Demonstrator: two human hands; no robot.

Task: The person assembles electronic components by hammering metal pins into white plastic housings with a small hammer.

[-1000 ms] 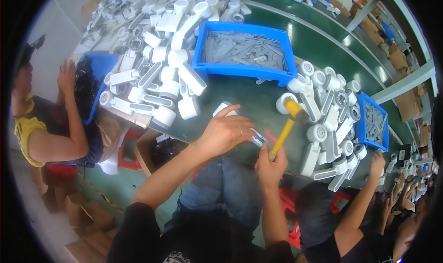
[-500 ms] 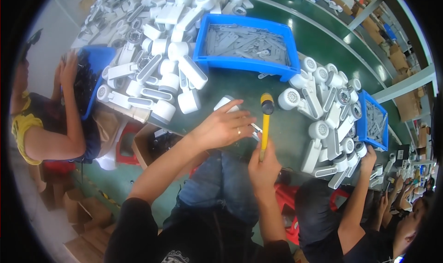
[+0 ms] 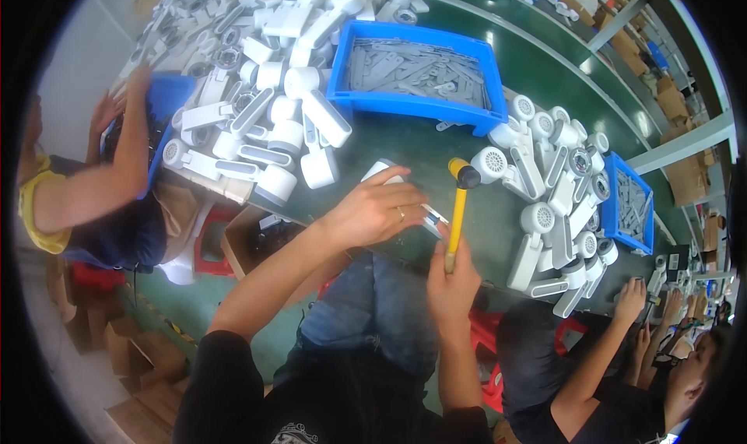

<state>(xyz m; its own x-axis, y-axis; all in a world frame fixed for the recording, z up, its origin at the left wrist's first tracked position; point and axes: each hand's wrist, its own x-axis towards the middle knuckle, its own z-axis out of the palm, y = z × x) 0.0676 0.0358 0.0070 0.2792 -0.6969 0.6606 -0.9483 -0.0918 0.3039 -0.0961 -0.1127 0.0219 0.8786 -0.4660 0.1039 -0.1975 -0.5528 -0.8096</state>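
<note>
My right hand [image 3: 454,284] is wrapped round the lower handle of a small hammer [image 3: 457,220]. The hammer stands upright, with a yellow handle and a yellow and black head. My left hand [image 3: 364,217] lies over a white handheld fan unit [image 3: 379,168], its fingers closed across it against the table. The unit's round end shows above my fingers and a narrow end beyond them, near the right hand; the middle is hidden. Beyond my hands, a blue bin [image 3: 336,86] holds many flat grey strips [image 3: 412,70].
White fan units [image 3: 268,136] are heaped at the left, and more [image 3: 545,226] lie at the right. A smaller blue bin [image 3: 647,245] stands at the far right. A person in yellow sleeves [image 3: 43,210] works at left, another person [image 3: 599,382] at right. The green table [image 3: 389,136] ends near my lap.
My right hand has shifted slightly right with the hammer, whose head has turned. My left hand stays on the unit. The right neighbour's hand has moved away from the fan pile; the left neighbour's arms moved.
</note>
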